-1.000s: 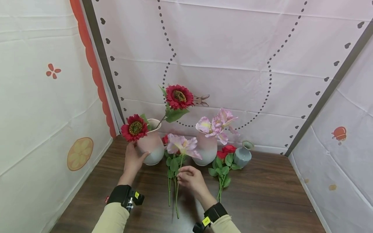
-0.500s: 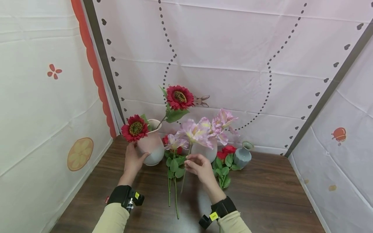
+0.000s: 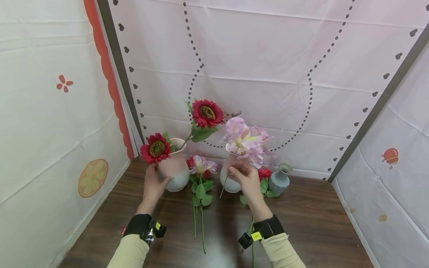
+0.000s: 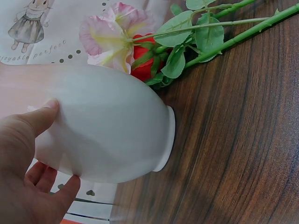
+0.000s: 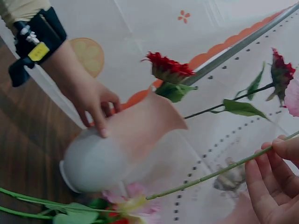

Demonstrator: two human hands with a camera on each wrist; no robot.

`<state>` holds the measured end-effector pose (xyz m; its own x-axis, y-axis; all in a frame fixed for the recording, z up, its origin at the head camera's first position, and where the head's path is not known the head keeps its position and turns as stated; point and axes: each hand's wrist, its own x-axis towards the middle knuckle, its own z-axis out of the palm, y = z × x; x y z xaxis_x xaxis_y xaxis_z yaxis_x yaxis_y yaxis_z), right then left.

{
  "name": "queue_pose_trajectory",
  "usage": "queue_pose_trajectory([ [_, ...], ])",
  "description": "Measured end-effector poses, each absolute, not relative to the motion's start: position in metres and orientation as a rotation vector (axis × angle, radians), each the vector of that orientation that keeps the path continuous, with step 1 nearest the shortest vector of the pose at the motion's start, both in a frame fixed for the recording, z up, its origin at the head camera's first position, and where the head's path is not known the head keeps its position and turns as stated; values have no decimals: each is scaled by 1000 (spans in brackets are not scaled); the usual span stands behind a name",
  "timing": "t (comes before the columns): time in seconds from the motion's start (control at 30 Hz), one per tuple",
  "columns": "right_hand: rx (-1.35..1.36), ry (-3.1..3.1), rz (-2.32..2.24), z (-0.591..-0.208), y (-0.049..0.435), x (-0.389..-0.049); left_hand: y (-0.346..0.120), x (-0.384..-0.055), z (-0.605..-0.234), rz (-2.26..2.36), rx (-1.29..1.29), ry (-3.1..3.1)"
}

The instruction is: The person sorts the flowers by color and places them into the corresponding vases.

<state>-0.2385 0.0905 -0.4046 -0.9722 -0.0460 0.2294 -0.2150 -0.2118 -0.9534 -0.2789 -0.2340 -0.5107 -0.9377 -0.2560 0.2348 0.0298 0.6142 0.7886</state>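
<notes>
My left hand [image 3: 155, 187] holds the left pink-and-white vase [image 3: 177, 172], thumb on one side and fingers round the other in the left wrist view. Two red sunflower-like blooms, one low [image 3: 156, 149] and one tall [image 3: 207, 112], stand in that vase. Between thumb and fingertips, my right hand [image 3: 248, 180] pinches the green stem [image 5: 201, 179] of a pink-and-yellow flower [image 3: 242, 137]. This bloom is raised before the second pink-and-white vase [image 3: 232, 187], overlapping the pink flowers behind it. My hand hides part of that vase.
Between the vases, another pink flower [image 3: 203, 164] lies on the dark wood table [image 3: 167, 242] with red roses and leafy stems [image 3: 200, 191]. A red rose [image 3: 264, 174] lies at right, beside a small blue-grey vase [image 3: 279, 182]. Printed cloth walls [image 3: 254, 74] enclose the table.
My right hand has lifted the pink flower from beside the roses and carried it up and right to the second vase. My left hand stays on the left vase.
</notes>
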Motion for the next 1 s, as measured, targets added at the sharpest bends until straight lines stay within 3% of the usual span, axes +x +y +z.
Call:
queue_pose_trajectory([
  [1.0, 343, -1666, 1978, -363, 133, -275, -234, -279, -511, -1257, 193, -2532],
])
